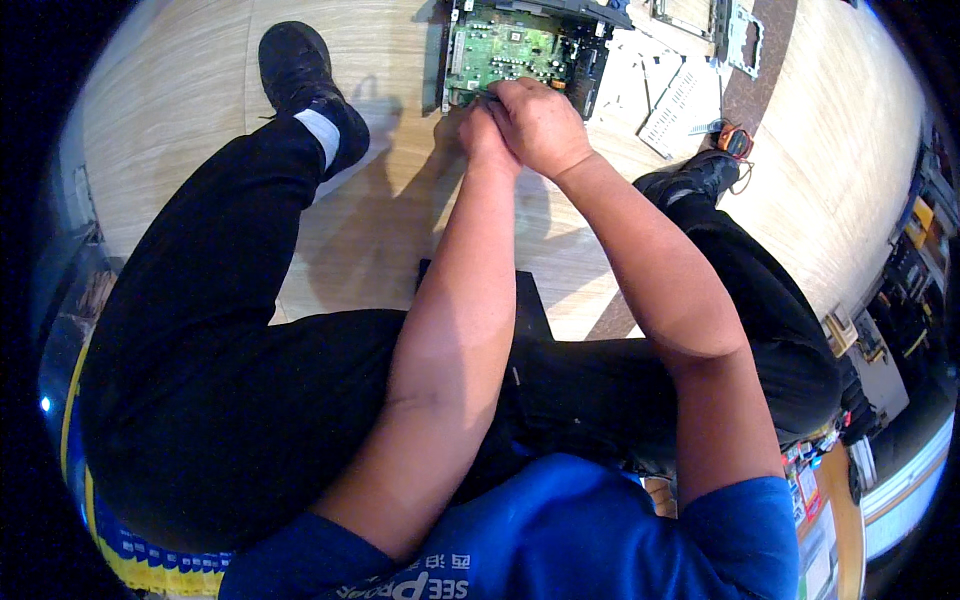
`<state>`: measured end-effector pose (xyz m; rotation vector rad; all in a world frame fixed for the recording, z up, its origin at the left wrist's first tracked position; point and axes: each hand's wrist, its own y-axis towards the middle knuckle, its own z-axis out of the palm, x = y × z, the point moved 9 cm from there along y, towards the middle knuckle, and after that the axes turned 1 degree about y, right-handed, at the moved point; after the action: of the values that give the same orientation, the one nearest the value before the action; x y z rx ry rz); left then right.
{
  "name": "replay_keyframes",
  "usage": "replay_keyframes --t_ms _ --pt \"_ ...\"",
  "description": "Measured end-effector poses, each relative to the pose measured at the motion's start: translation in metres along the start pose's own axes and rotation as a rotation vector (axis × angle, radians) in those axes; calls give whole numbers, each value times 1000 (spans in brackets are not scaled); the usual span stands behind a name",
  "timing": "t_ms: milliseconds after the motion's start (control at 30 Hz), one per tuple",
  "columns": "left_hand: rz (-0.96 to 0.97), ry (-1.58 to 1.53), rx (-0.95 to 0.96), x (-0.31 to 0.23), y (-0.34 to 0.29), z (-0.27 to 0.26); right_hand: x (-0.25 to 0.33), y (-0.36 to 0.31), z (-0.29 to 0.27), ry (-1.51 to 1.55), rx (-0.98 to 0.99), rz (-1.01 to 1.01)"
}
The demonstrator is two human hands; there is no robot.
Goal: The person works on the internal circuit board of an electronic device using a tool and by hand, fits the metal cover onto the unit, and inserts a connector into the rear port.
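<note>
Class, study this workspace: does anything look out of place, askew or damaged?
Yes. The green circuit board lies exposed in an opened chassis on the floor, and detached pale panels lie scattered askew beside it. Both hands, left hand and right hand, meet at the board's edge.

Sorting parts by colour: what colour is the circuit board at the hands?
Green, seen in the head view: the flat circuit board in its dark frame.

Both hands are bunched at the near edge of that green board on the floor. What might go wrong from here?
The right hand covers the left hand, hiding whatever they grip, so a slip could gouge the green circuit board. Loose white panels lie beside the right shoe and might get kicked or stepped on.
</note>
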<state>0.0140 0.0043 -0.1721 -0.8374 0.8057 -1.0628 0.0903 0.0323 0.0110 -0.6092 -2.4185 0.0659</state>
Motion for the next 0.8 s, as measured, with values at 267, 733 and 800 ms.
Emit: replay_keyframes --t_ms 267,733,800 --pt "-41 -112 50 8 -10 15 -9 -3 1 -38 21 14" --pt "195 -196 212 13 28 -1 -13 -1 -5 -67 -17 -1" --pt "-46 -377 171 27 21 14 -19 -2 -10 -71 -23 25"
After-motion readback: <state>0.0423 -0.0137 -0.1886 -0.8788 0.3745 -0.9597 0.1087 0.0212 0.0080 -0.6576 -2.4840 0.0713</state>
